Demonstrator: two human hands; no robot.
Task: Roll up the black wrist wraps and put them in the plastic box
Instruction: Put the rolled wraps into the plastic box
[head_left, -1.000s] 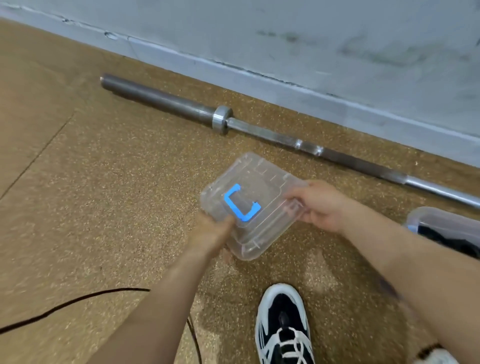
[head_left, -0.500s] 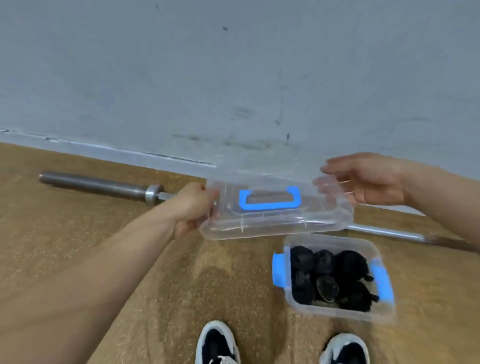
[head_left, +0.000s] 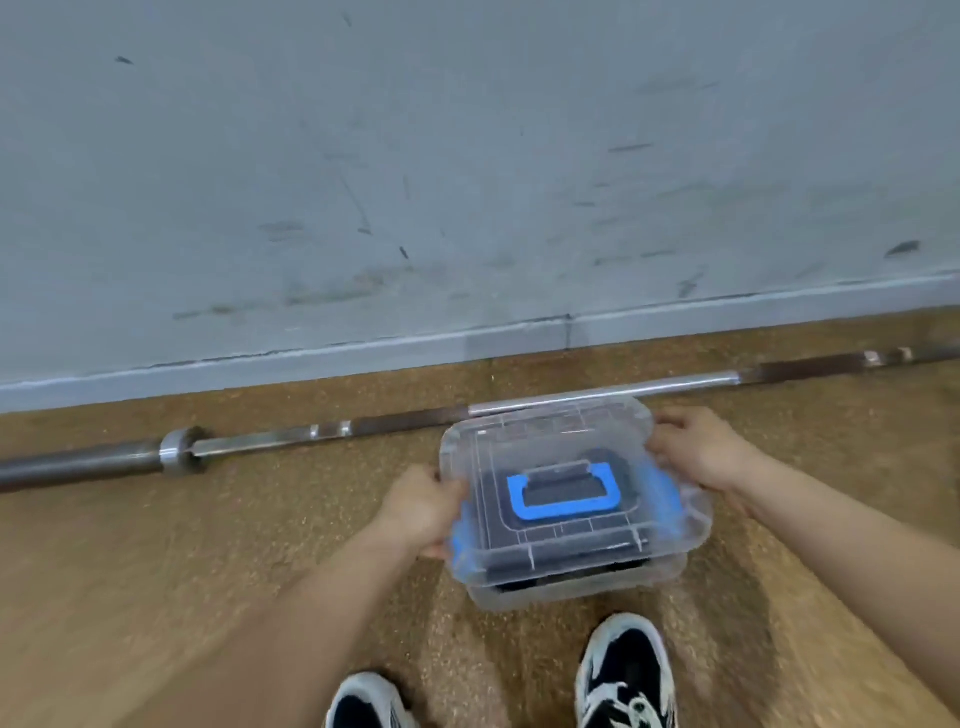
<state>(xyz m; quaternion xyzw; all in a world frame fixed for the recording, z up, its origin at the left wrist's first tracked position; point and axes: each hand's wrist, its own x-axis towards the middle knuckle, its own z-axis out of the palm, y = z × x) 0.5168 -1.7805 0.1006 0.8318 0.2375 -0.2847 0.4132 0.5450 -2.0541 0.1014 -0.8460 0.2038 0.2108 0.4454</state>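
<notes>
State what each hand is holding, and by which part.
Left hand and right hand hold the clear plastic lid with blue handle by its opposite side edges.

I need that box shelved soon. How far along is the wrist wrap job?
Done: black wraps show inside the plastic box. In hand: the left hand and right hand grip the clear lid by its ends over the box, not seated. Left: press it down and probably close the blue latches.
</notes>
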